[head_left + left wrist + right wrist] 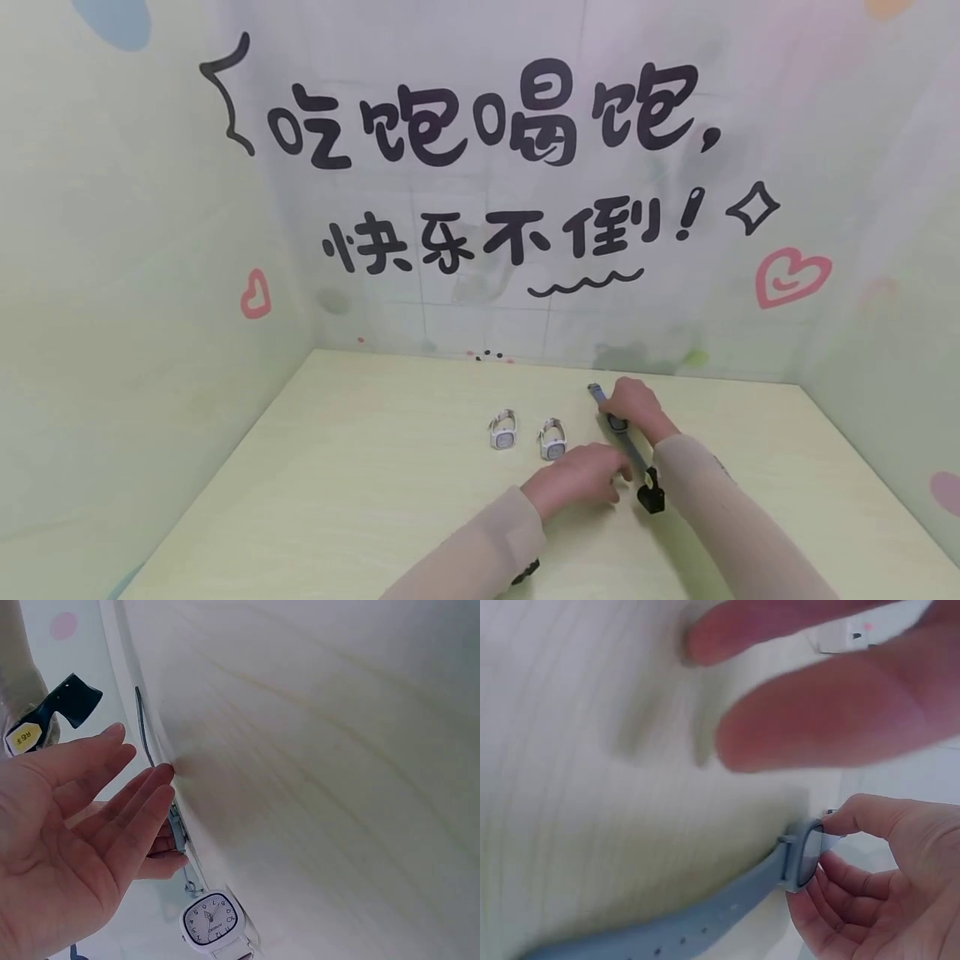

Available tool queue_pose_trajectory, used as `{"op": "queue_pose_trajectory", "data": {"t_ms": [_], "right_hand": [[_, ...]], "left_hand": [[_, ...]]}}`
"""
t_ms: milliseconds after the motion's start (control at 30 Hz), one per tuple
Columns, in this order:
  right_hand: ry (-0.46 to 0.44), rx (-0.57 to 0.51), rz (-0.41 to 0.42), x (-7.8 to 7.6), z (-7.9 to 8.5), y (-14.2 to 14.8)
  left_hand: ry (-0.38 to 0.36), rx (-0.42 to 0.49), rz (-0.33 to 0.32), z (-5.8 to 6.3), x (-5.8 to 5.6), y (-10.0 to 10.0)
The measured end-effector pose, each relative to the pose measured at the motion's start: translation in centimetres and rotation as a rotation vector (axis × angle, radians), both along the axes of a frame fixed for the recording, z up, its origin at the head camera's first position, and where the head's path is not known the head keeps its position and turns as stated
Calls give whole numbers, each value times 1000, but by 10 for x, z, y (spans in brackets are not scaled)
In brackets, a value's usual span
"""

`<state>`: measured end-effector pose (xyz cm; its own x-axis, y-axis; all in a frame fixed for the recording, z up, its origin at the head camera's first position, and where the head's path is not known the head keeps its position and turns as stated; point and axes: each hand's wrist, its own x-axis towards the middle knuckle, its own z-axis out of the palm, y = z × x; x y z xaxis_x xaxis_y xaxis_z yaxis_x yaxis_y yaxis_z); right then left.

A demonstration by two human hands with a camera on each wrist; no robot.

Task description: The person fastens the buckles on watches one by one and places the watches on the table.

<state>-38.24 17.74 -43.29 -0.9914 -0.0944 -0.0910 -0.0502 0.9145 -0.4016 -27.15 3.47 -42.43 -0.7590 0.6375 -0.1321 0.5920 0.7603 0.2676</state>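
Note:
A blue-grey wristwatch (634,454) lies stretched out on the right half of the table, its strap unfastened. My right hand (637,406) pinches it at the case; in the right wrist view, the thumb and fingers (831,823) hold the edges of the watch case (805,855) while the long strap runs along the table. My left hand (581,477) hovers beside the lower strap, its fingers extended and slightly bent with nothing in them (82,847). Just left of it, two white wristwatches (504,437) (553,450) rest with their straps looped.
The pale wooden table (337,500) meets a printed cloth backdrop (465,317) behind and at both sides. A black wrist mount (651,496) hangs under the right sleeve, close to the strap's near end.

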Motion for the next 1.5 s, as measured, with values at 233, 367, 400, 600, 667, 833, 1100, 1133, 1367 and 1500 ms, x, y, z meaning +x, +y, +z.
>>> {"op": "queue_pose_trajectory", "data": {"t_ms": [233,367,400,600,667,833,1100,1133,1367,1500], "right_hand": [[-13,-61,48,1,9,9],[62,-110,83,9,21,13],[82,-126,89,11,23,14],[139,-218,52,26,43,14],[164,-254,44,30,51,13],[244,-341,48,38,66,13],[325,-414,45,53,89,10],[336,-423,46,54,91,8],[389,-539,38,66,106,-5],[396,-624,28,74,108,-13]], "left_hand": [[-12,7,-14,-1,-2,0],[-26,29,-13,1,-3,-2],[-33,40,-13,1,-3,-3],[-85,130,-47,4,-2,-7],[-97,165,-60,6,-1,-9],[-169,300,-43,10,-3,-13],[-242,527,54,14,-6,-14],[-254,555,69,15,-7,-15],[-533,913,217,16,-13,-27],[-729,1235,333,18,-17,-35]]}}
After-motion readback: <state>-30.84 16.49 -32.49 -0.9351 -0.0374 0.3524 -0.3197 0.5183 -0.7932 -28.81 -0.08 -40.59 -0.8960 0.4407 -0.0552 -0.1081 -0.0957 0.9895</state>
